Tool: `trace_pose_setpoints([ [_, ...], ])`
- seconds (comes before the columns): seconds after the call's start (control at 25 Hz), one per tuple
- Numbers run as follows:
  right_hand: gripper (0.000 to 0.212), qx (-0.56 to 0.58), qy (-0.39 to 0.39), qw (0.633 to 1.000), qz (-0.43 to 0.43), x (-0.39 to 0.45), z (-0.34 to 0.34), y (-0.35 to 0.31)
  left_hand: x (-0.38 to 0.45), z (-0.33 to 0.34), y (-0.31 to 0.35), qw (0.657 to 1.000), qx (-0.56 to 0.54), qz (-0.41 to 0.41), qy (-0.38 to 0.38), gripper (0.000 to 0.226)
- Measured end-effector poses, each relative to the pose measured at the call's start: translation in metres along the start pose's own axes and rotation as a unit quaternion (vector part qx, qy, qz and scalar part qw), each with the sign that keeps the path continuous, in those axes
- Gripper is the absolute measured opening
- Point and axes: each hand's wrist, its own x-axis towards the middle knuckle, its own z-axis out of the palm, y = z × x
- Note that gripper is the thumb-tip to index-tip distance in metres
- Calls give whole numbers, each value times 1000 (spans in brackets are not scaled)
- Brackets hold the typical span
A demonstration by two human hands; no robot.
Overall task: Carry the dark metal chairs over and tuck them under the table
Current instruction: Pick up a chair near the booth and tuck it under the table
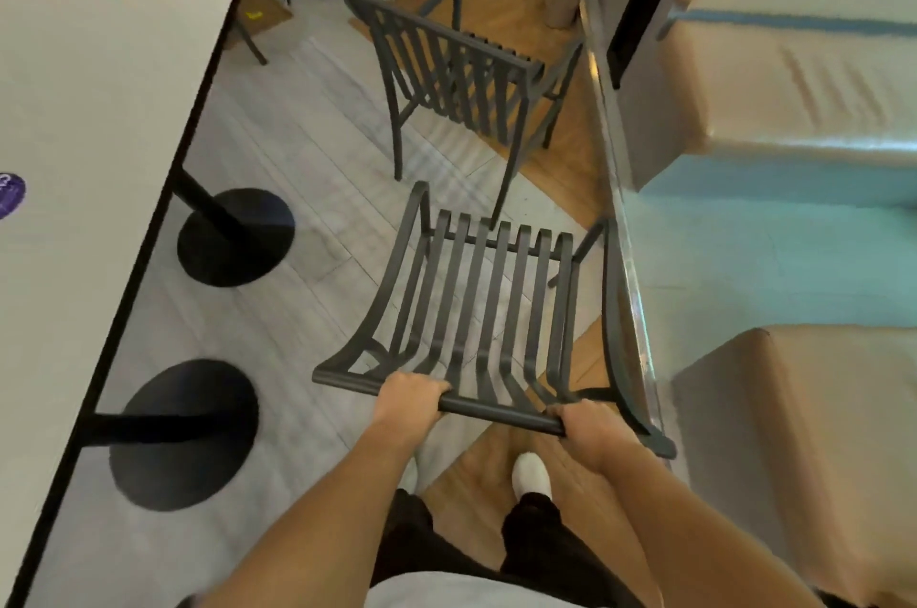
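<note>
**Chair in both hands, table to your left**

Starting at the left, the white table [99, 111] runs along the edge of the view, with two round black pedestal bases [235, 236] under it and a purple sticker [10, 194] on its top. Those bases are your main hazard: swing the chair in too low or too square and a leg will likely strike one before the seat is under.

In the middle, your left hand [408, 396] is wrapped closed around the top rail of the near chair [476, 304], and your right hand [593, 424] is curled shut around the same rail's other end. The chair sits between the table and the bench, well short of being tucked.

Just beyond it stands a second dark chair [456, 76], one of its legs overlapping the slats of yours. Lift or turn carelessly and the two frames could snag.

To the right, a metal-edged partition [625, 230] runs just beside the chair's arm; a wide pivot could scrape it. Padded benches [794, 61] lie beyond.
</note>
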Motion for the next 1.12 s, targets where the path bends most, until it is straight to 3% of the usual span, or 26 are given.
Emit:
trace_pose_setpoints([
  [0.24, 35, -95, -26, 991, -94, 5, -9, 38, -19, 18, 50, 995, -14, -102, -6, 34],
  [0.68, 40, -208, -40, 960, -183, 15, -20, 53, -70, 42, 112, 962, -127, -240, -7, 29],
  [1.12, 43, -321, -76, 880, -341, 61, -71, 52, -65, 27, 178, 873, -223, -432, -23, 44],
])
